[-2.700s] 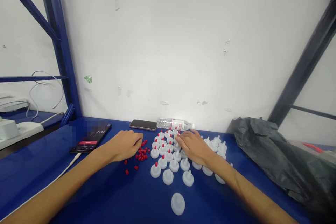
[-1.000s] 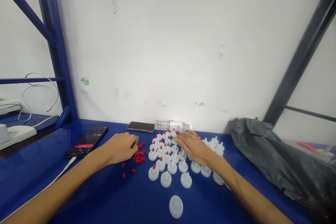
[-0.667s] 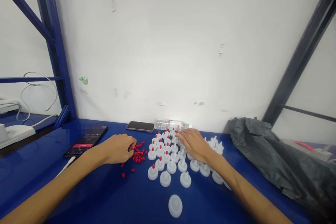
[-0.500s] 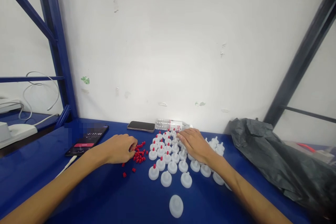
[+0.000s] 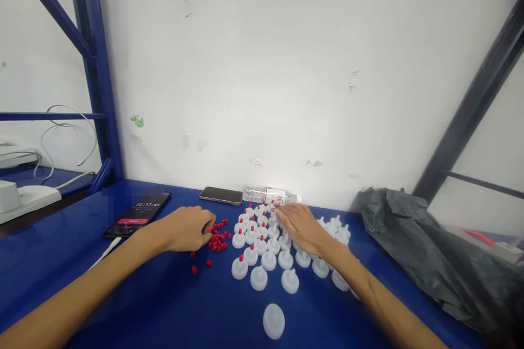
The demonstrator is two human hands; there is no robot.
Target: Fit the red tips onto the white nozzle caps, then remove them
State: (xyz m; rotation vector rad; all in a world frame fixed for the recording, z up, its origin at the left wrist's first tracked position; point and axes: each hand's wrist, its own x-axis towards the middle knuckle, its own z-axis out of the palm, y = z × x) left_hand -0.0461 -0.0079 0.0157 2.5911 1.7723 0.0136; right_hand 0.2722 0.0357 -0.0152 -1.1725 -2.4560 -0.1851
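My left hand [image 5: 189, 229] rests at the left edge of a pile of small red caps [image 5: 219, 241], its fingers curled down; whether a cap is between the fingertips is hidden. My right hand [image 5: 301, 227] reaches over the far middle of the white nozzle lids [image 5: 268, 260], fingers bent together around the back of the group. What those fingertips grip cannot be seen. Lids in the left rows carry red caps on their nozzles, such as the front capped lid [image 5: 239, 268]. Lids towards the right have bare nozzles. One white lid [image 5: 274, 321] sits apart near the front.
Against the wall lie a phone [image 5: 221, 195] and a clear plastic bottle [image 5: 270, 194] on its side. Another phone [image 5: 139, 214], lit and plugged into a white cable, is at the left. A dark plastic bag [image 5: 413, 245] covers the right side of the blue table [image 5: 196, 311].
The view has shifted slightly. Both hands stay in nearly the same places, the left at the red caps and the right over the far lids. The lids look unmoved.
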